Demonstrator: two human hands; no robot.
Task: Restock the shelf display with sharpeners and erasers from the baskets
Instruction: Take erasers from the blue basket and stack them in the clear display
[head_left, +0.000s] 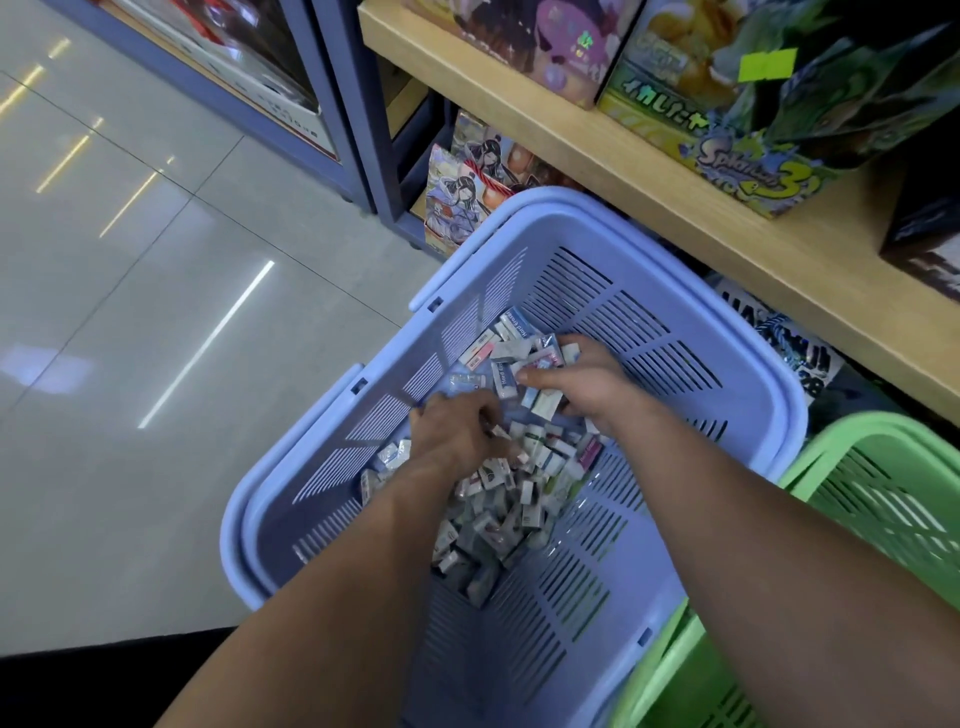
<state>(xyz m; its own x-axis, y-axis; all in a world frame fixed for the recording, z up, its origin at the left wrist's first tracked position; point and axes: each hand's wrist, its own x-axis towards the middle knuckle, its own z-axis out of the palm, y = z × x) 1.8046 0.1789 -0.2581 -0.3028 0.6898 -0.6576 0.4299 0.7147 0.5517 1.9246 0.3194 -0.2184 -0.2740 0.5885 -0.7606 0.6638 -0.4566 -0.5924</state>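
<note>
A lilac plastic basket stands on the floor below the shelf, with a heap of several small boxed erasers on its bottom. Both my hands are deep inside it. My left hand curls over the heap and pinches a small eraser between its fingers. My right hand grips a stack of several erasers at the far end of the heap, thumb on top. No sharpeners can be made out.
A green basket sits to the right, touching the lilac one. A wooden shelf runs above, carrying game and figure boxes. More packs stand under it. Tiled floor lies to the left.
</note>
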